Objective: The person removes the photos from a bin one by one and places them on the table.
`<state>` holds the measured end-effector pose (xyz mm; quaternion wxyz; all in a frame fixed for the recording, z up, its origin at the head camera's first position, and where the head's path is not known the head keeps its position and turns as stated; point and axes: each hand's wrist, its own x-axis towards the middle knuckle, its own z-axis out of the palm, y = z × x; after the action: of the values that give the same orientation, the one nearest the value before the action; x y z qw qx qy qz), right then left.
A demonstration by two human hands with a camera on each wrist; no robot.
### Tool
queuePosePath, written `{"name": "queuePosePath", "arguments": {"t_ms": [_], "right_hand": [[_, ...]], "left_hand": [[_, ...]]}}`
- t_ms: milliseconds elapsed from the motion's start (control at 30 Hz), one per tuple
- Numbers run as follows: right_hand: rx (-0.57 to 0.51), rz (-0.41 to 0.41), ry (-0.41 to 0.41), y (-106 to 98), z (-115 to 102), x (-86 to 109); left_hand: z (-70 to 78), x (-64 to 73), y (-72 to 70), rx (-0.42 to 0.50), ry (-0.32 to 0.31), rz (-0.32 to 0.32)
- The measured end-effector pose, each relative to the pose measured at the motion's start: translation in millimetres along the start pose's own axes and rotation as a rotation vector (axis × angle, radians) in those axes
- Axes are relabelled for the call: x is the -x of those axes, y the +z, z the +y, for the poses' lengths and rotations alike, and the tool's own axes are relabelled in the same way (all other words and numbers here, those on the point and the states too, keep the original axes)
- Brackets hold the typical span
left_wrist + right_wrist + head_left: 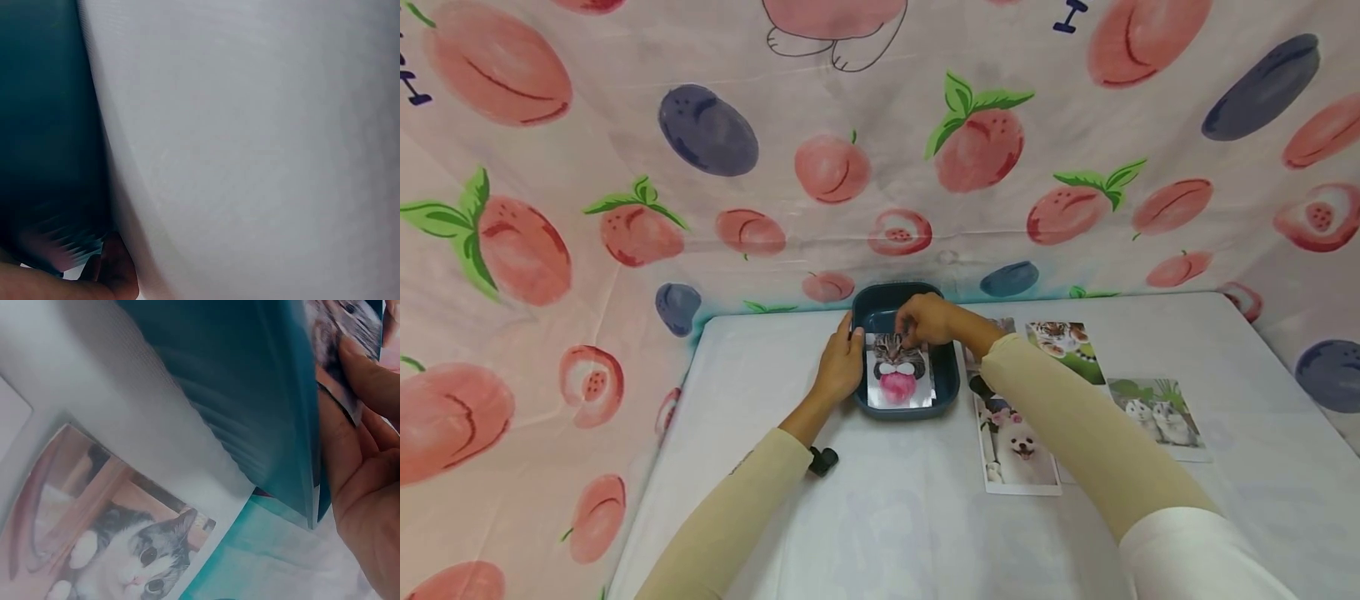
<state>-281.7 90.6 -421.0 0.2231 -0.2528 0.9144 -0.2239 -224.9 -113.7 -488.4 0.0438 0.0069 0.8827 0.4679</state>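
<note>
A dark teal plastic box [952, 387] stands near the back of the table, its outer wall [244, 394] large in the right wrist view. My left hand [841, 367] grips its left side, thumb at the rim and fingers along the outside. Inside the box, my right hand [927, 320] pinches the upper edge of a cat photo [895, 377] with a pink patch under the cat's face. Thumb and fingers close on that photo [331, 344] in the right wrist view. In the left wrist view, the left hand [69, 289] shows only partly beside the box wall [47, 112].
Several animal photos lie right of the box: a white dog [1021, 450], a tiger [1067, 342], two small grey-white animals [1161, 417], and a grey-and-white cat [131, 550]. My right forearm passes over some of them. A peach-patterned cloth [835, 250] hangs behind the white table [865, 500].
</note>
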Motion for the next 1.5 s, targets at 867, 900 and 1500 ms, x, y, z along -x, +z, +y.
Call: {"name": "queuePosePath", "arguments": {"t_ms": [867,900,1500], "right_hand": [[-0.369,0.254,0.064,-67,69,102.5],[-0.358,0.272,0.076,-71,77,112.3],[-0.216,0.373,0.411,-107,232,227.7]], "left_hand": [[1.5,0.3,0.3,-0.007,0.022,-0.008],[1.8,0.3,0.4,-0.008,0.019,-0.008],[1.0,-0.7,1.5,-0.009,0.008,0.005]]}}
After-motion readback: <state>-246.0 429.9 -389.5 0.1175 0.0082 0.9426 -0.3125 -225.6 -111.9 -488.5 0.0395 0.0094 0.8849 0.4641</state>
